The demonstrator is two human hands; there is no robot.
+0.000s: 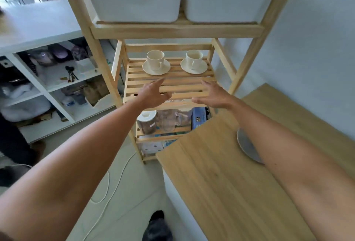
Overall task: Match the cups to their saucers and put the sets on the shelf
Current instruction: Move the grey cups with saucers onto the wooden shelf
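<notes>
Cream cups [155, 59] on saucers [156, 67] — beyond splayed, empty fingers [156, 83] of both hands, untouched.

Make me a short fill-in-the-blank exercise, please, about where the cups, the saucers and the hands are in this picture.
1. Each cream cup stands on its own ____.
2. The number of cup sets on the slatted shelf is ____.
3. The left hand and the right hand are both open and hold ____.
4. Above the cups sit two white ____.

Missing words: saucer; two; nothing; bins
</notes>
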